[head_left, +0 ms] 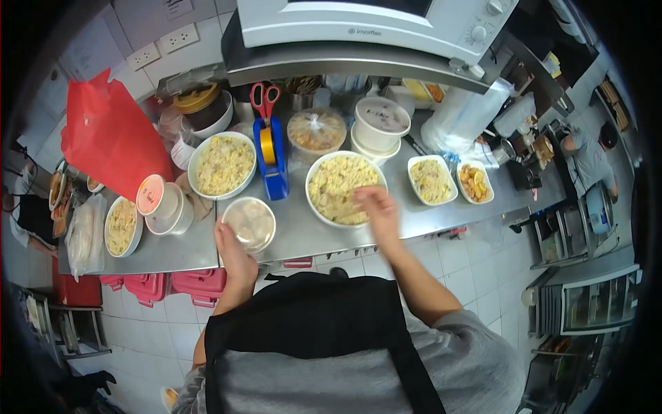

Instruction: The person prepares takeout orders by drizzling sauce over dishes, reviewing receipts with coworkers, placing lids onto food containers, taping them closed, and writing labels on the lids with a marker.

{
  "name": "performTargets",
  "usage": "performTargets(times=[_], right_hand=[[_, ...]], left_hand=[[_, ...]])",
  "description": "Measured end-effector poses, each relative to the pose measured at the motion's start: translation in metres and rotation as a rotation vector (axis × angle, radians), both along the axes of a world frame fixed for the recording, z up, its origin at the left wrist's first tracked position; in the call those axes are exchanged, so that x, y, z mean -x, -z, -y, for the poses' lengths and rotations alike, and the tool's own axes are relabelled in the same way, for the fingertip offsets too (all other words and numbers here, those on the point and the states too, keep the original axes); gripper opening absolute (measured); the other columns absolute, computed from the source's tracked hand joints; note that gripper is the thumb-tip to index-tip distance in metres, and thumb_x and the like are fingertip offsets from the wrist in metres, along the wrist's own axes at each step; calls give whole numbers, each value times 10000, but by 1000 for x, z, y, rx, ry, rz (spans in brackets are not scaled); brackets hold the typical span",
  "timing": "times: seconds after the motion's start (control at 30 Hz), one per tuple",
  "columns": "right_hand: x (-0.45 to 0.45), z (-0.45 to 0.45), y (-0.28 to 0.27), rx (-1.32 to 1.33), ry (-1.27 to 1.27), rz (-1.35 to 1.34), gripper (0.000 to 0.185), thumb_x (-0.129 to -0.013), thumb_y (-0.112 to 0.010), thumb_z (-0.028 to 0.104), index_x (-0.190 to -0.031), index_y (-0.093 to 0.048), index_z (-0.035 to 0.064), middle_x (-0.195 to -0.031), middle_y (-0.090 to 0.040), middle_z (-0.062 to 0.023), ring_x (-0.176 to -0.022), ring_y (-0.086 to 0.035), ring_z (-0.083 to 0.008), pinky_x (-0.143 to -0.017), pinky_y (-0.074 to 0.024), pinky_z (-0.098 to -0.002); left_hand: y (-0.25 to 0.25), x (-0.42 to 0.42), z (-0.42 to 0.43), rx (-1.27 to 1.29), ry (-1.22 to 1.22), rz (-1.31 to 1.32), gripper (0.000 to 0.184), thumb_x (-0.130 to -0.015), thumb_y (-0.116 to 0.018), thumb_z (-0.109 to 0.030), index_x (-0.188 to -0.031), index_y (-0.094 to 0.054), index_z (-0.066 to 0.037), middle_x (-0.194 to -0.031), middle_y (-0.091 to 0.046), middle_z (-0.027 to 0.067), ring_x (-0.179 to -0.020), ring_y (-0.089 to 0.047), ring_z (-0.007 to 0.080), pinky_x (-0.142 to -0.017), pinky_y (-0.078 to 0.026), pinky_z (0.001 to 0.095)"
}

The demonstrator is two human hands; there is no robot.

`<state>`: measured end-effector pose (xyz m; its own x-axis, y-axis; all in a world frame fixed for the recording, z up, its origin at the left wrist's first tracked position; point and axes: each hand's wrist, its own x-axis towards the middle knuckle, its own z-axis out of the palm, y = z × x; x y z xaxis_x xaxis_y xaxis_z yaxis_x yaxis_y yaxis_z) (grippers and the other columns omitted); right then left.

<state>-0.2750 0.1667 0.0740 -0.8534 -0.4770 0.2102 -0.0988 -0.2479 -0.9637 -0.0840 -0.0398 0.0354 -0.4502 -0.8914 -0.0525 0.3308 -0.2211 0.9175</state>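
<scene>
My left hand (236, 250) is wrapped round the side of a round white tub (249, 224) at the counter's front edge. Its contents look pale and brownish, and I cannot tell whether a clear lid covers them. Over the right side of a large white bowl of yellow fried rice (338, 186), my right hand (377, 209) has its fingers drawn together, slightly blurred. Whatever they may pinch is too small to see. Behind the bowl stands a tub with a knotted plastic bag (316, 131). A blue tape dispenser (271, 159) with red-handled scissors (265, 100) stands to its left.
More fried rice fills a bowl (222, 165), a left bowl (123, 228) and a square dish (432, 181). Beside that dish sits fried food with lemon (474, 183). A red bag (114, 134) and lidded tubs (162, 203) stand left. A microwave (358, 27) overhangs the counter. Another person (589, 159) works far right.
</scene>
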Motion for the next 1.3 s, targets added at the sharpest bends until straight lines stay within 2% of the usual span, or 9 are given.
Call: performTargets(times=[0.2,0.33,0.53,0.6,0.67,0.8,0.97,1.07,1.3], right_hand=[[267,-70,25,-1190,146,-985,135,-807,-529,101,-876,-613,20,-770,-631,-177,-714,-612,-337,-612,-468,-417],[343,-46,63,-1773,-147,-1037,317,-748,-611,190,-1007,-578,10,-1037,-594,-191,-996,-566,-337,-844,-454,-426],[377,-53,62,-798,406,-947,289,-796,-535,125,-1055,-556,-1,-1018,-572,-230,-852,-591,-324,-769,-461,-411],[351,-81,36,-246,461,-239,338,-828,-525,111,-1153,-526,19,-1007,-567,-205,-798,-558,-291,-753,-451,-381],[273,-112,-17,-555,695,-884,343,-852,-511,78,-1193,-516,42,-982,-566,-166,-785,-545,-249,-740,-447,-342],[126,-96,-83,-654,-209,-868,253,-783,-610,5,-1035,-620,27,-880,-581,-111,-804,-561,-206,-737,-444,-299],[48,-42,-110,-81,-523,-487,392,-686,-711,34,-1033,-529,18,-857,-554,-84,-816,-533,-187,-741,-432,-287],[6,8,-88,464,-762,300,422,-831,-626,241,-1151,-417,61,-676,-419,-5,-648,-427,-140,-638,-378,-268],[0,28,-130,674,-1005,303,206,-937,-464,289,-977,-484,87,-498,-266,48,-401,-246,-77,-466,-292,-270]], left_hand=[[-11,12,7,1053,-294,730,626,-760,-619,-236,-1277,-382,27,-1263,-405,250,-1197,-343,399,-1007,-261,454],[-49,29,-7,1367,255,1190,777,-715,-597,-568,-1379,-308,-289,-1447,-225,138,-1342,-164,366,-1006,-164,625],[-45,31,-24,1348,16,1143,826,-705,-579,-604,-1394,-278,-263,-1468,-168,146,-1347,-137,386,-993,-135,646],[-58,31,-45,1393,-51,955,795,-707,-640,-498,-1382,-304,-245,-1451,-220,132,-1343,-174,359,-1007,-175,593],[-65,40,-64,1505,-42,689,774,-701,-670,-442,-1368,-331,-244,-1436,-259,128,-1335,-211,342,-1008,-206,563],[-111,75,-110,1717,81,503,591,-730,-650,-387,-1250,-454,-186,-1305,-412,109,-1227,-375,289,-956,-306,472],[-75,90,-113,1399,223,372,272,-797,-599,-306,-861,-523,-53,-746,-548,86,-738,-556,277,-678,-422,381],[-93,75,-112,1291,290,522,262,-810,-596,-285,-840,-511,-40,-754,-559,118,-729,-566,301,-653,-431,405],[-80,33,-82,1046,663,280,344,-870,-514,-332,-926,-537,6,-815,-577,204,-796,-563,377,-709,-444,440]])
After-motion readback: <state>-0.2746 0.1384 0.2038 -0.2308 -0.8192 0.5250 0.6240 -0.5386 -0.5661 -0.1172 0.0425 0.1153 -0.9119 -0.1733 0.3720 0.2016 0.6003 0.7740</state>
